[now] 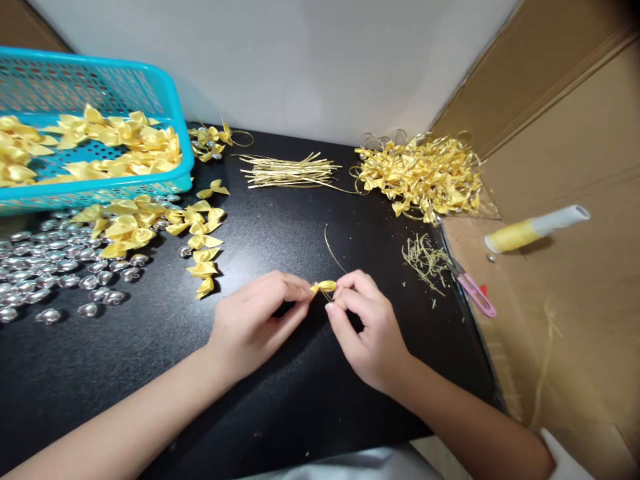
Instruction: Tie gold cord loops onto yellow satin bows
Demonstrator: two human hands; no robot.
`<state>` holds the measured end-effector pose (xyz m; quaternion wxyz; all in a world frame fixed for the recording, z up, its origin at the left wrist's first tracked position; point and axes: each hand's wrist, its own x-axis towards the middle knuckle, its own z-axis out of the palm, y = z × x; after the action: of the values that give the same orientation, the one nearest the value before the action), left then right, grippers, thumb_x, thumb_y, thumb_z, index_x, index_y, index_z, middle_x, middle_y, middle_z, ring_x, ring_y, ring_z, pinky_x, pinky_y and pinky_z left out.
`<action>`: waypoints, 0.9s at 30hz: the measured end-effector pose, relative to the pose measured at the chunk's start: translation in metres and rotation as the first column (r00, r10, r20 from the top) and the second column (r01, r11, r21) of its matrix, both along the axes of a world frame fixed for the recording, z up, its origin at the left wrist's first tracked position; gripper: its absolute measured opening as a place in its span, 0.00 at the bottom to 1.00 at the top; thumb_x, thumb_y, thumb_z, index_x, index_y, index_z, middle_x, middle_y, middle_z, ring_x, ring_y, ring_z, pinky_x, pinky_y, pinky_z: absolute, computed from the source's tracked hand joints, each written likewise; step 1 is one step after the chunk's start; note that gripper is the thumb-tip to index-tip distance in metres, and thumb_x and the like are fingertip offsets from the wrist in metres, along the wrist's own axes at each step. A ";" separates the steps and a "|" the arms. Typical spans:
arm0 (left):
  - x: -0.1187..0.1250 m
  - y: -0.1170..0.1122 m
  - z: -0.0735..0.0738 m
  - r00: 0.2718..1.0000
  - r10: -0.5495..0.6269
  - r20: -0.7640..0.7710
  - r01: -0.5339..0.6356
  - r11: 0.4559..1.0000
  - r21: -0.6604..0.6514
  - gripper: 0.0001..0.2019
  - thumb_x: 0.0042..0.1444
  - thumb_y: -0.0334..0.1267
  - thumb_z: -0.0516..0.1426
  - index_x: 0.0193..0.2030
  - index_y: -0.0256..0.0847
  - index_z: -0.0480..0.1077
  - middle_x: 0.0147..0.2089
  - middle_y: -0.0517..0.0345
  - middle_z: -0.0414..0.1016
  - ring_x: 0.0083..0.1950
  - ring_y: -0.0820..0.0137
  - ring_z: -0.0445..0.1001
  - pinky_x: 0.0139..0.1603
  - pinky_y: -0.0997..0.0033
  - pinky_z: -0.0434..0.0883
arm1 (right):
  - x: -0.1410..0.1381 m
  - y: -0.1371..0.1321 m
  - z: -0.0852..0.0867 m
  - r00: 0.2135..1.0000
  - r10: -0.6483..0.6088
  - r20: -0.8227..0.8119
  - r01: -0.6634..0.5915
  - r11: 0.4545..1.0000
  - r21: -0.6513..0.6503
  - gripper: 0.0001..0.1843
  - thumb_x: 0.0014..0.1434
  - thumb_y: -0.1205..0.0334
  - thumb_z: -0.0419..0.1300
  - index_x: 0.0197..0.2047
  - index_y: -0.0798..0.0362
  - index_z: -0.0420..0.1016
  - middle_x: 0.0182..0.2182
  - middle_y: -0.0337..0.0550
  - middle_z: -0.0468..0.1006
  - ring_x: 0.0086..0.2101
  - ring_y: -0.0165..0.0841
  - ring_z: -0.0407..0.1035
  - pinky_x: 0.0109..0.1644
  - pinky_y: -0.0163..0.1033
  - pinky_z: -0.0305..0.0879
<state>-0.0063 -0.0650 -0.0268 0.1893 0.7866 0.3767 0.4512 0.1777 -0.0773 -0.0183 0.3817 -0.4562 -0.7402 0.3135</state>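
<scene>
My left hand [255, 320] and my right hand [367, 327] meet at the middle of the black table [280, 413]. Both pinch a small yellow ribbon bow [323, 287] between their fingertips. A thin gold wire [334, 250] rises from the bow and curves up and to the left. More yellow bows [150, 230] lie loose on the table to the left of my left hand. Silver heart-shaped beads [55, 267] are spread at the far left.
A turquoise basket [165, 107] with yellow bows stands at the back left. A bundle of gold wires [287, 172] and a heap of wired bows [425, 175] lie at the back. Pink-handled snips [475, 292], wire clippings [425, 260] and a yellow-and-white tube [535, 229] sit on the right, by cardboard.
</scene>
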 end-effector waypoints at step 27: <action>0.003 0.000 0.001 0.999 0.024 0.025 -0.020 0.991 -0.134 0.06 0.56 0.25 0.60 0.34 0.40 0.70 0.34 0.60 0.80 0.34 0.74 0.80 0.37 0.78 0.76 | 0.003 0.006 0.005 0.996 0.042 -0.075 -0.046 0.997 -0.056 0.14 0.57 0.74 0.54 0.22 0.54 0.59 0.38 0.45 0.70 0.37 0.32 0.63 0.44 0.44 0.62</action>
<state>-0.0029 -0.0652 -0.0254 0.2416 0.7617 0.4123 0.4376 0.1804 -0.0712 -0.0129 0.3885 -0.4386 -0.7261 0.3599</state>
